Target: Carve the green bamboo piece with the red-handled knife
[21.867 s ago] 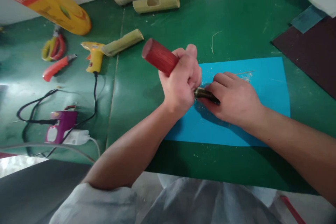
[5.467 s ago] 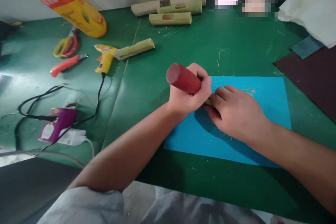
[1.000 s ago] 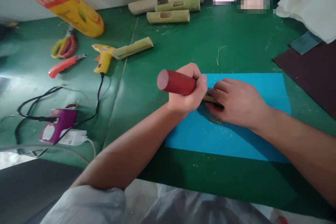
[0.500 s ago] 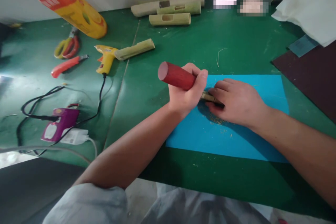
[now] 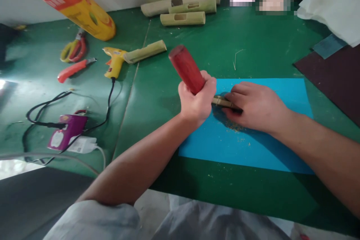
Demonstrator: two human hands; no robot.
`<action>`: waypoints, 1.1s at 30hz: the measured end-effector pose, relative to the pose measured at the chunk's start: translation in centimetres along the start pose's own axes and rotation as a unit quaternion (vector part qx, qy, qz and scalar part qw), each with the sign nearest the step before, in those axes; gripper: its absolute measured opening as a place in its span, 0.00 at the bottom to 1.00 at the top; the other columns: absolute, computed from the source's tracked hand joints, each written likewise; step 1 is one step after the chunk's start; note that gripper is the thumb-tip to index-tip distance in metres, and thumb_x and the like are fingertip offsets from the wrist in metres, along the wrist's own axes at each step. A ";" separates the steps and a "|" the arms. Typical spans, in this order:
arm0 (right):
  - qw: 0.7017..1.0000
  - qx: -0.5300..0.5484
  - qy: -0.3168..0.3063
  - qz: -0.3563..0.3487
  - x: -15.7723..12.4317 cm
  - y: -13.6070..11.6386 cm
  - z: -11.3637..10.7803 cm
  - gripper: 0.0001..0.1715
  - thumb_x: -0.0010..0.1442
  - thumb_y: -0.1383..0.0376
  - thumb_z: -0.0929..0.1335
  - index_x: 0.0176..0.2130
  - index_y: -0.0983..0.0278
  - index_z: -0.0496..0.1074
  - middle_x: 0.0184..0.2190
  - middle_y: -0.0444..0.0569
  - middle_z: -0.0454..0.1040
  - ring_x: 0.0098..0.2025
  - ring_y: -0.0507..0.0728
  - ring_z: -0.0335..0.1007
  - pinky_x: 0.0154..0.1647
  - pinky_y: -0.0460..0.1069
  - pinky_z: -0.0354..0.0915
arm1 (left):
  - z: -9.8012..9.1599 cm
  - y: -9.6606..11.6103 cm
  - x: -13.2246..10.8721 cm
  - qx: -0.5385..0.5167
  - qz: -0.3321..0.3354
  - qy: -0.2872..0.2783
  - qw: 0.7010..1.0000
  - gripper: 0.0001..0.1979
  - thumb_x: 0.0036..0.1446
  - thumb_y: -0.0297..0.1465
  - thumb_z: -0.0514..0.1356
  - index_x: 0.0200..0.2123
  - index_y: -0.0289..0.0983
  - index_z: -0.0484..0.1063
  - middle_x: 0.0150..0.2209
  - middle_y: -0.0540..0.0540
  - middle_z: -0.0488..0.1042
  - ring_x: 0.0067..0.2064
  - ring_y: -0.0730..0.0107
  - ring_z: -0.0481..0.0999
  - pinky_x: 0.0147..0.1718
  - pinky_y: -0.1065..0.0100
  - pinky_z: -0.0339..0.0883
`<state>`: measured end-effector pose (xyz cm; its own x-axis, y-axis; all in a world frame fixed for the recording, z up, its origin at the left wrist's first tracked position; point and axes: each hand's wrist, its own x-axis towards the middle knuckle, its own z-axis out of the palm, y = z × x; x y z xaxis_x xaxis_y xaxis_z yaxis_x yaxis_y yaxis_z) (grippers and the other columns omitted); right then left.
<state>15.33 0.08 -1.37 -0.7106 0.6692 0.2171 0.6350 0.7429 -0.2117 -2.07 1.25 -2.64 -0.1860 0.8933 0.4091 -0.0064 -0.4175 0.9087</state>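
My left hand [image 5: 197, 99] is wrapped round a thick red cylindrical handle [image 5: 187, 69], which slants up and to the left. The lower end of that tool is hidden by my fingers. Just to the right, a small piece of bamboo [image 5: 221, 102] is gripped under the curled fingers of my right hand [image 5: 251, 103]. Both hands are close together over a blue sheet [image 5: 270, 153], where fine shavings [image 5: 237, 127] lie scattered below the bamboo.
A yellow glue gun [image 5: 114, 62] rests against a split bamboo piece [image 5: 146, 51]. Scissors [image 5: 73, 48], a red-handled knife [image 5: 73, 71], a purple power adapter [image 5: 67, 131] with cables and a bottle [image 5: 81, 7] are at left. Cut bamboo tubes [image 5: 182, 18] lie behind; dark board [image 5: 334, 78] at right.
The red handle has turned in my left hand and now stands more upright, with that wrist rotated and shifted slightly left. My right hand still holds the bamboo in about the same place.
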 end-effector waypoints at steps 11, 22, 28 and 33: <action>1.000 -0.001 0.005 0.011 -0.1 -0.1 0.0 0.15 0.67 0.63 0.65 0.39 0.66 0.80 0.34 0.56 0.78 0.37 0.60 0.68 0.36 0.54 0.54 | 0.2 -0.7 0.0 0.037 0.072 -0.042 0.996 0.25 0.65 0.50 0.68 0.24 0.39 0.72 0.23 0.52 0.70 0.24 0.75 0.69 0.26 0.66 0.66; 1.000 -0.001 0.014 -0.009 0.0 0.0 0.2 0.15 0.68 0.63 0.65 0.37 0.67 0.80 0.33 0.56 0.76 0.36 0.59 0.65 0.35 0.54 0.52 | 0.2 0.3 0.0 0.009 0.003 -0.019 1.000 0.29 0.62 0.39 0.71 0.17 0.39 0.59 0.17 0.56 0.58 0.18 0.79 0.57 0.19 0.69 0.56; 1.000 -0.002 -0.013 0.008 0.2 -0.1 -0.4 0.15 0.67 0.63 0.65 0.37 0.67 0.80 0.34 0.57 0.78 0.36 0.60 0.67 0.36 0.54 0.55 | 0.6 -0.1 0.1 0.036 0.011 0.024 0.999 0.28 0.64 0.48 0.68 0.20 0.39 0.64 0.19 0.53 0.66 0.22 0.76 0.65 0.24 0.68 0.64; 1.000 0.001 -0.007 0.005 0.1 -0.2 -0.3 0.15 0.67 0.63 0.65 0.38 0.68 0.81 0.35 0.57 0.79 0.37 0.60 0.68 0.37 0.54 0.57 | 0.5 -0.4 0.1 0.037 0.004 0.000 0.999 0.24 0.65 0.47 0.69 0.24 0.40 0.69 0.22 0.53 0.69 0.25 0.73 0.71 0.29 0.66 0.69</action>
<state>15.23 0.05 -1.03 -0.7079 0.6771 0.2010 0.6425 0.7355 -0.2149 -1.59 1.62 -2.86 -0.1855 0.8905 0.4155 0.0683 -0.4102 0.9095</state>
